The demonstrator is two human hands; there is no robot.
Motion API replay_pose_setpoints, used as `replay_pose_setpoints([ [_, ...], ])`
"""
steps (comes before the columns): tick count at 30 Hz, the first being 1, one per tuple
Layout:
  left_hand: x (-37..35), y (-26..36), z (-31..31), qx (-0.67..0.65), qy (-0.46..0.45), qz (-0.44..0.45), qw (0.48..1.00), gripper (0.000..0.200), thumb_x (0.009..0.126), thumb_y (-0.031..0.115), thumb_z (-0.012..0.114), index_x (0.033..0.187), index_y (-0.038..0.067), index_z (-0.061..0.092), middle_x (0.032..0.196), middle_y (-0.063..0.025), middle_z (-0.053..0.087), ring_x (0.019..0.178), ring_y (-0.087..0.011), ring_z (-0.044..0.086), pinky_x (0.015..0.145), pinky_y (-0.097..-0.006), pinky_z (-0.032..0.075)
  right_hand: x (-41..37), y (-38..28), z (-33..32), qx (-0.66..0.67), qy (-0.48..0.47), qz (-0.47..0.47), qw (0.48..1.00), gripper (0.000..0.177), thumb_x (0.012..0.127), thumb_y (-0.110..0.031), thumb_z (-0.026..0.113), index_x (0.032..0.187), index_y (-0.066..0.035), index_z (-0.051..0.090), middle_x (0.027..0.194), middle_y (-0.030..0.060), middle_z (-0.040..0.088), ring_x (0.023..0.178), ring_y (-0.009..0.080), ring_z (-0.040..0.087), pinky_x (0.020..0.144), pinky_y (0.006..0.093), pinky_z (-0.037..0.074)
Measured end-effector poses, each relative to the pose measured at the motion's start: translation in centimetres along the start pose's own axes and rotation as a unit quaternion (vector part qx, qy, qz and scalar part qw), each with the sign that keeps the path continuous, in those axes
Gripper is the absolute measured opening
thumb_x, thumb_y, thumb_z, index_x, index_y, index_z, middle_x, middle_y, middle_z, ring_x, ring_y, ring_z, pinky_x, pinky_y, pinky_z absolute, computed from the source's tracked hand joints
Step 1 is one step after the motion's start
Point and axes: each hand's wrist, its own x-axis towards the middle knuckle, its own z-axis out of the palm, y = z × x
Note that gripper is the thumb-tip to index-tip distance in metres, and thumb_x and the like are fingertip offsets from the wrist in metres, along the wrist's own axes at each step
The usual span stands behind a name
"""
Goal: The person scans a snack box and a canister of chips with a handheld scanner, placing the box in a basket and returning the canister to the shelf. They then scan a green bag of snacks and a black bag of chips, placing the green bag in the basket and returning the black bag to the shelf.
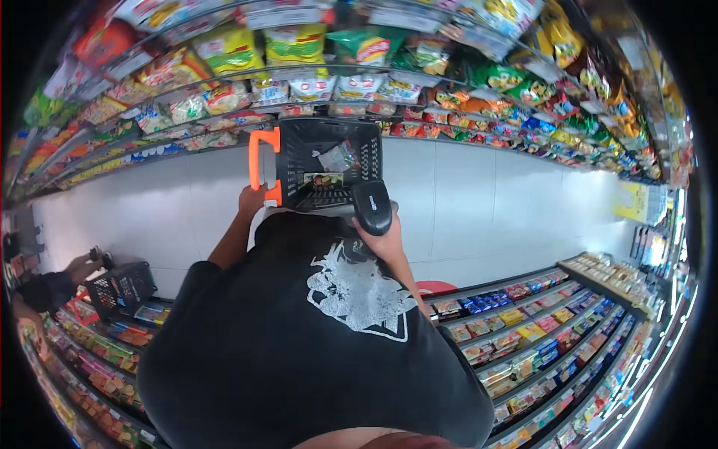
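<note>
A black plastic shopping basket (290, 161) with slotted sides is in front of my body, its inside facing up. My left hand (253, 199) is closed round the near end of its orange handle (255, 159). Inside lie a clear packet with printing (338, 158) and a flat pack with a food picture (323, 180). At the basket's near right corner, my right hand (386, 241) grips a rounded black case (372, 207) with a small white mark. The case hides most of that hand's fingers.
Shelves of bagged snacks (295, 45) curve across the front. Behind me on the right stand lower shelves of small packets (516, 318). Another person (48, 292) is at the left beside a second black basket (123, 290). Pale floor tiles (479, 202) run along the aisle.
</note>
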Motion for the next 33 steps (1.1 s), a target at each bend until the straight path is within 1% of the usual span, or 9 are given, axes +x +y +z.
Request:
replay_pose_setpoints([
  [3, -3.2, 1.9, 3.6, -0.049, -0.023, -0.02, 0.998, 0.043, 0.094, 0.047, 0.067, 0.101, 0.006, 0.078, 0.076, -0.0093, 0.071, 0.065, -0.0229, 0.071, 0.063, -0.0369, 0.06, -0.3, 2.6, -6.9, 0.006, -0.046, 0.044, 0.998, 0.044, 0.078, -0.014, 0.085, 0.115, -0.001, 0.065, 0.103, 0.0134, 0.072, 0.094, 0.0252, 0.07, 0.085, 0.0355, 0.054],
  [8, -3.4, 5.3, 8.6, -0.025, -0.031, 0.009, 0.999, 0.045, 0.095, 0.049, 0.067, 0.104, 0.005, 0.075, 0.073, -0.0061, 0.062, 0.067, -0.0171, 0.066, 0.058, -0.0336, 0.055, -0.5, 7.0, -17.2, 0.088, -0.041, -0.001, 0.995, 0.05, 0.077, -0.008, 0.078, 0.123, -0.002, 0.061, 0.106, 0.0118, 0.07, 0.097, 0.0217, 0.067, 0.088, 0.0342, 0.052],
  [9, -3.8, 5.9, 9.2, -0.008, -0.041, -0.001, 0.999, 0.046, 0.095, 0.049, 0.067, 0.098, 0.004, 0.073, 0.082, -0.0105, 0.068, 0.075, -0.0219, 0.07, 0.065, -0.0372, 0.055, -0.5, 8.0, -19.0, 0.086, -0.047, 0.014, 0.995, 0.05, 0.077, -0.008, 0.078, 0.123, -0.002, 0.061, 0.107, 0.0117, 0.07, 0.097, 0.021, 0.067, 0.088, 0.0342, 0.052],
  [10, -4.0, 6.7, 9.7, 0.068, -0.043, 0.036, 0.996, 0.048, 0.095, 0.048, 0.067, 0.112, 0.003, 0.066, 0.094, -0.0153, 0.072, 0.088, -0.0304, 0.072, 0.077, -0.0431, 0.056, -0.3, 9.0, -20.8, 0.082, -0.055, 0.024, 0.995, 0.049, 0.077, -0.008, 0.079, 0.123, -0.002, 0.061, 0.107, 0.0115, 0.07, 0.097, 0.0202, 0.066, 0.088, 0.0341, 0.052],
  [13, -7.0, 8.7, 13.0, 0.089, 0.062, 0.105, 0.989, 0.059, 0.095, 0.042, 0.067, 0.135, 0.003, 0.049, 0.107, -0.0206, 0.072, 0.101, -0.039, 0.071, 0.087, -0.0478, 0.054, -0.2, 10.9, -24.8, 0.093, -0.063, 0.018, 0.994, 0.043, 0.079, -0.009, 0.079, 0.119, -0.003, 0.063, 0.103, 0.0095, 0.072, 0.094, 0.0169, 0.066, 0.087, 0.0329, 0.053],
  [22, -11.1, 15.7, 18.0, 0.149, 0.014, 0.167, 0.974, 0.059, 0.096, 0.038, 0.063, 0.141, 0.004, 0.044, 0.107, -0.0218, 0.073, 0.101, -0.0429, 0.071, 0.087, -0.0509, 0.055, 2.0, 8.4, -29.9, 0.068, 0.023, -0.011, 0.997, 0.035, 0.08, -0.008, 0.083, 0.11, 0.0, 0.067, 0.098, 0.0081, 0.075, 0.09, 0.0142, 0.069, 0.083, 0.0313, 0.055],
  [27, -12.4, 20.7, 20.3, 0.174, -0.04, 0.17, 0.969, 0.054, 0.099, 0.035, 0.059, 0.141, 0.005, 0.043, 0.105, -0.0307, 0.071, 0.102, -0.0485, 0.068, 0.088, -0.0569, 0.053, 0.2, 9.4, -28.7, 0.07, 0.128, 0.027, 0.989, 0.032, 0.08, -0.011, 0.087, 0.103, 0.0, 0.067, 0.092, 0.0054, 0.073, 0.084, 0.0127, 0.067, 0.078, 0.0303, 0.054],
  [29, -12.6, 21.3, 21.5, 0.175, -0.048, 0.196, 0.964, 0.054, 0.1, 0.035, 0.058, 0.141, 0.004, 0.041, 0.105, -0.0328, 0.07, 0.102, -0.0497, 0.067, 0.087, -0.0587, 0.052, -1.0, 11.5, -28.3, 0.07, 0.123, 0.086, 0.986, 0.032, 0.079, -0.012, 0.088, 0.102, -0.001, 0.068, 0.091, 0.0051, 0.073, 0.083, 0.0127, 0.067, 0.078, 0.0303, 0.054],
  [33, -12.8, 22.1, 24.3, 0.183, -0.042, 0.198, 0.962, 0.055, 0.098, 0.034, 0.06, 0.139, 0.003, 0.039, 0.104, -0.0314, 0.07, 0.1, -0.051, 0.067, 0.085, -0.0586, 0.053, -0.4, 9.1, -29.1, 0.058, 0.085, 0.046, 0.994, 0.034, 0.079, -0.013, 0.088, 0.103, -0.001, 0.067, 0.093, 0.005, 0.073, 0.084, 0.0131, 0.066, 0.078, 0.0309, 0.054],
])
